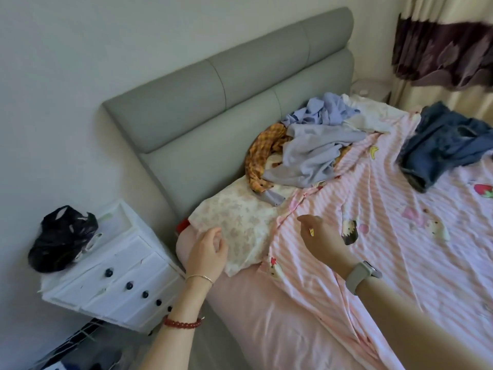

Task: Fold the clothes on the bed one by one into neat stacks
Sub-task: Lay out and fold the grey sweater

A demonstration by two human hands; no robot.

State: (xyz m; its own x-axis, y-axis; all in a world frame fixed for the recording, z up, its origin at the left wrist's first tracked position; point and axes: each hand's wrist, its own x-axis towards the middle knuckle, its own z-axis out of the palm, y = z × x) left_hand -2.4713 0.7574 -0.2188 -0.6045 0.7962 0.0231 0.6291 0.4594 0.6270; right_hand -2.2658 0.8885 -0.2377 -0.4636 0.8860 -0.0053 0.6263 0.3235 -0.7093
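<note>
left hand (206, 251) loosely curled over edge of cream floral garment (240, 222), fingertips about touching it, gripping nothing. right hand (321, 232) hovering relaxed and half open above pink striped sheet (386, 263), holding nothing; grey watch (360, 276) on wrist. heaped near grey headboard (213, 102): orange checked shirt (262, 156), pale blue clothes (314, 153); crumpled jeans (442, 142) well apart to the right. white drawer unit (114, 284) beside bed, 5 dark knobs, drawers closed, black bag (62, 237) on top. patterned curtain (442, 49) at far right.
</note>
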